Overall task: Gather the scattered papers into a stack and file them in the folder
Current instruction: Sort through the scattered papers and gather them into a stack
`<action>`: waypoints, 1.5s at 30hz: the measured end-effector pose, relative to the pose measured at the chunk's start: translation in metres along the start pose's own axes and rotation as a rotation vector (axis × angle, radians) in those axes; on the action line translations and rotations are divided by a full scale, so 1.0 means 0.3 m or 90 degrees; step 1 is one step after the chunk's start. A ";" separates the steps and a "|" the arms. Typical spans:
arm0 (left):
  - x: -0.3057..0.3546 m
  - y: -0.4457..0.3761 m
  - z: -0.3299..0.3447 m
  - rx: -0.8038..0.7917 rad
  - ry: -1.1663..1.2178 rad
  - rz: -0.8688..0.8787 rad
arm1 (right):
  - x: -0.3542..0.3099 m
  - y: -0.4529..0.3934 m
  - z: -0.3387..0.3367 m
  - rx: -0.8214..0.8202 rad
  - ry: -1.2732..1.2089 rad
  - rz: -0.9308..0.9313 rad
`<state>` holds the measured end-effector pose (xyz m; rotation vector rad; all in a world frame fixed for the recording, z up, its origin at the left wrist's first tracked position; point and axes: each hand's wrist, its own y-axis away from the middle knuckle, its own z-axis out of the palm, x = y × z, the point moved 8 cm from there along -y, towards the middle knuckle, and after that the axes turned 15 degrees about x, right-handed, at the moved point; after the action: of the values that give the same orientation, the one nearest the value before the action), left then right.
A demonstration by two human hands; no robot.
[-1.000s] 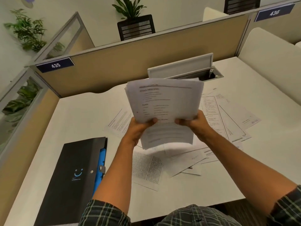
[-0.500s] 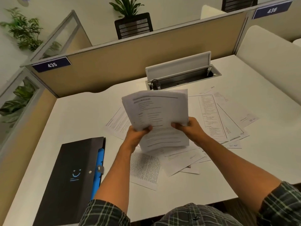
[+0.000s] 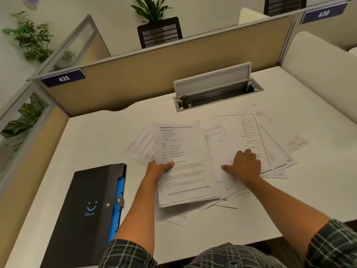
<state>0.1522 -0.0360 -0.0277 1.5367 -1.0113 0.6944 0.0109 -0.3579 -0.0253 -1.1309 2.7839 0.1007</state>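
My left hand point(image 3: 160, 169) is shut on a stack of printed papers point(image 3: 181, 161), thumb on top, with the stack lying low over the white desk point(image 3: 96, 136). To its right, my right hand point(image 3: 244, 165) rests palm down on the scattered papers point(image 3: 270, 136), fingers bent and thumb spread; it holds nothing that I can see. More loose sheets stick out to the left of the stack point(image 3: 141, 146) and beneath it point(image 3: 177, 213). A black folder point(image 3: 90, 200) with a blue inner edge lies closed at the near left.
An open cable box point(image 3: 216, 93) with a raised lid sits in the desk behind the papers. Tan partitions point(image 3: 154, 70) wall off the back and left, and a white panel point(image 3: 318, 60) stands at the right. The desk's front edge runs just before my body.
The stack came down from in front of me to just over the desk. My right hand let go of it and moved right onto the scattered sheets.
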 end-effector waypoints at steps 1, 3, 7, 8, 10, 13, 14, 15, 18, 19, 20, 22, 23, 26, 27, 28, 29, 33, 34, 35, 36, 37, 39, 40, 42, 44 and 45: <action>-0.013 0.000 -0.001 0.000 0.010 -0.011 | 0.002 -0.001 -0.001 -0.005 -0.024 0.022; -0.037 0.004 -0.002 -0.002 0.028 -0.030 | 0.019 -0.001 -0.005 -0.013 -0.045 0.071; -0.065 0.018 0.005 -0.018 0.044 -0.049 | 0.039 -0.009 -0.017 -0.002 -0.012 0.089; -0.068 0.019 0.003 -0.018 0.048 -0.050 | 0.037 -0.012 -0.015 -0.007 -0.016 0.090; -0.076 0.019 -0.004 -0.019 0.064 -0.055 | 0.031 -0.017 -0.006 -0.023 -0.040 0.109; -0.091 0.019 -0.012 -0.023 0.093 -0.069 | 0.029 -0.021 0.009 -0.062 -0.098 0.154; -0.094 0.019 -0.012 -0.023 0.095 -0.073 | 0.030 -0.022 0.014 -0.074 -0.125 0.165; -0.095 0.020 -0.011 -0.023 0.097 -0.076 | 0.031 -0.024 0.019 -0.079 -0.156 0.167; -0.088 0.026 -0.005 -0.027 0.107 -0.078 | 0.028 -0.041 0.014 -0.034 -0.291 0.148; -0.085 0.026 -0.008 -0.025 0.110 -0.076 | 0.028 -0.045 0.000 -0.007 -0.346 0.147; -0.082 0.025 -0.015 -0.022 0.113 -0.075 | 0.028 -0.050 -0.019 0.021 -0.396 0.146; -0.081 0.018 -0.030 -0.018 0.124 -0.075 | 0.026 -0.061 -0.066 0.077 -0.473 0.136; -0.084 0.015 -0.034 -0.018 0.129 -0.075 | 0.030 -0.066 -0.093 0.106 -0.510 0.133; -0.090 0.010 -0.036 -0.007 0.129 -0.071 | 0.078 -0.081 -0.177 0.198 -0.634 0.176; -0.089 0.008 -0.035 -0.001 0.128 -0.070 | 0.095 -0.085 -0.202 0.223 -0.686 0.195; -0.088 0.005 -0.035 0.005 0.127 -0.070 | 0.105 -0.088 -0.224 0.241 -0.743 0.209; -0.086 0.002 -0.036 0.010 0.124 -0.068 | 0.109 -0.087 -0.246 0.255 -0.795 0.221; -0.076 -0.001 -0.019 0.005 0.118 -0.058 | 0.076 -0.080 -0.289 0.218 -0.949 0.217; -0.068 0.002 -0.008 -0.003 0.119 -0.053 | 0.054 -0.078 -0.284 0.180 -0.961 0.196; -0.058 0.004 0.004 -0.011 0.120 -0.045 | 0.030 -0.074 -0.271 0.137 -0.955 0.177; -0.045 0.007 0.014 -0.017 0.122 -0.036 | 0.007 -0.065 -0.249 0.093 -0.935 0.166; -0.032 0.011 0.023 -0.020 0.125 -0.029 | -0.016 -0.049 -0.222 0.048 -0.909 0.161; -0.008 0.019 0.041 -0.022 0.135 -0.021 | -0.057 -0.008 -0.169 -0.032 -0.840 0.154; 0.002 0.022 0.048 -0.020 0.143 -0.022 | -0.071 0.010 -0.147 -0.062 -0.794 0.143; 0.019 0.026 0.050 -0.005 0.151 -0.034 | -0.092 0.043 -0.118 -0.101 -0.715 0.119; 0.028 0.028 0.044 0.004 0.135 -0.041 | -0.108 0.062 -0.107 -0.127 -0.691 0.100; 0.034 0.034 0.042 -0.001 0.135 -0.041 | -0.116 0.068 -0.112 -0.131 -0.691 0.090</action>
<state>0.1469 -0.0509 -0.0168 1.4539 -0.8013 0.7928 0.0180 -0.3232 0.0135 -0.5960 1.8708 0.7674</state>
